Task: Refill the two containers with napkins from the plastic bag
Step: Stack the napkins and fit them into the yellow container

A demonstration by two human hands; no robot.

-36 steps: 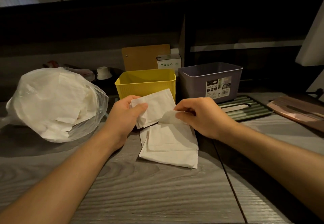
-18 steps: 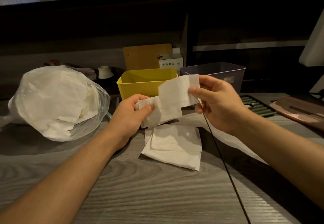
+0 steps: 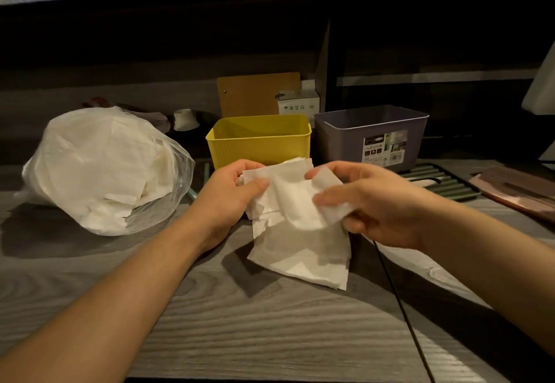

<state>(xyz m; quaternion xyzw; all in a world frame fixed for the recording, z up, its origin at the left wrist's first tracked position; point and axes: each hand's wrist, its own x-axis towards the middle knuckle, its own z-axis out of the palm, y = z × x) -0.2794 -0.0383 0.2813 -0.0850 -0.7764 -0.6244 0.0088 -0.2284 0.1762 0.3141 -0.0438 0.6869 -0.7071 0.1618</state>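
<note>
My left hand [image 3: 226, 198] pinches a few white napkins [image 3: 288, 196] at their left edge, just above the table. My right hand [image 3: 369, 202] holds the right side of the same bunch, thumb on top. Below them a small stack of napkins [image 3: 306, 259] lies flat on the grey wooden table [image 3: 270, 328]. Behind my hands stand a yellow container [image 3: 259, 142] and a grey-purple container [image 3: 372, 136] side by side, both looking bare inside. A clear plastic bag [image 3: 105, 169] full of napkins rests at the left.
A green ribbed tray [image 3: 441, 184] lies behind my right hand, a pinkish board [image 3: 516, 193] at the far right. A brown board [image 3: 255, 94] and a small white box [image 3: 298, 103] stand behind the containers. A dark wall closes the back.
My right hand lifted a napkin off the flat stack, raised it, then brought it down against the napkin in my left hand. Both hands now hold the bunch together.
</note>
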